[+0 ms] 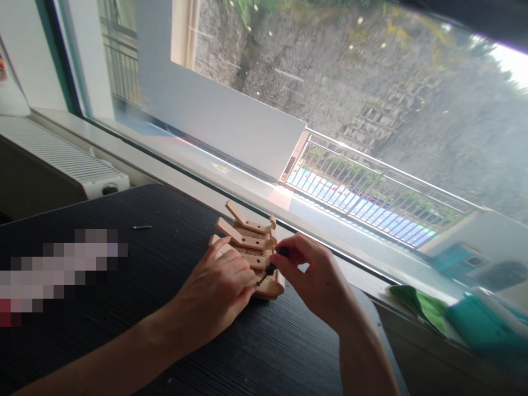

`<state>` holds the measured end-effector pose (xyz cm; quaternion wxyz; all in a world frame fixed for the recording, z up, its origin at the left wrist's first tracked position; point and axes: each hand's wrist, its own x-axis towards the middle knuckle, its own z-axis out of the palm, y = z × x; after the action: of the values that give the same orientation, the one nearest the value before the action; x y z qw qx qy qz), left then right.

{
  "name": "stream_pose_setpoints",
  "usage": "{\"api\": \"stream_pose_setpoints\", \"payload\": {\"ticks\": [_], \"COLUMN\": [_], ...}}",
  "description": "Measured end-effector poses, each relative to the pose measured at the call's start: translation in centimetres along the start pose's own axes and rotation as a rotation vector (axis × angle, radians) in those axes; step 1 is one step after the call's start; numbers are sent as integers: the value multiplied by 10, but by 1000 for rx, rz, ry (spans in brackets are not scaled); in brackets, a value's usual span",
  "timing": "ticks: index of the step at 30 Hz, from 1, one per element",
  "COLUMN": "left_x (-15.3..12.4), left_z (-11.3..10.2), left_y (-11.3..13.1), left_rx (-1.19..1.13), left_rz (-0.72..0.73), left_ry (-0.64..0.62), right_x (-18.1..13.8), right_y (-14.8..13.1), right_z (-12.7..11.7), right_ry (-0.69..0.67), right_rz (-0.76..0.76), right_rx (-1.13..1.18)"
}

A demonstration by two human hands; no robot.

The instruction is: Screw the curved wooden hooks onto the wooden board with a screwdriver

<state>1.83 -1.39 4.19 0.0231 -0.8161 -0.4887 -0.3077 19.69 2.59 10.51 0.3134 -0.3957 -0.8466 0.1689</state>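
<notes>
A light wooden assembly [248,234] of several angled slats lies on the dark table [124,308] near the window edge. My left hand [218,291] rests flat on its near part, fingers stretched out, pressing it down. My right hand [315,278] is closed in a pinch around a small black-handled screwdriver [272,267], whose tip points down-left into the wood beside my left fingers.
A small metal screw or pin [142,227] lies on the table at the left. A blurred patch covers part of the table at far left. A white radiator [61,159] stands behind. Green and teal objects [454,316] sit at the right, by the window sill.
</notes>
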Motion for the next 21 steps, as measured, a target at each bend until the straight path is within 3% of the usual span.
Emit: {"api": "stream_pose_setpoints", "payload": {"ticks": [8, 21], "left_x": [-5, 5], "left_z": [15, 11], "left_y": [3, 16], "left_rx": [16, 195], "left_rz": [-70, -121], "left_ry": [-27, -112], "right_x": [3, 3], "right_y": [7, 7], "right_z": [0, -6], "right_ry": [3, -64], "right_rz": [73, 111], "right_rx": [-36, -20]}}
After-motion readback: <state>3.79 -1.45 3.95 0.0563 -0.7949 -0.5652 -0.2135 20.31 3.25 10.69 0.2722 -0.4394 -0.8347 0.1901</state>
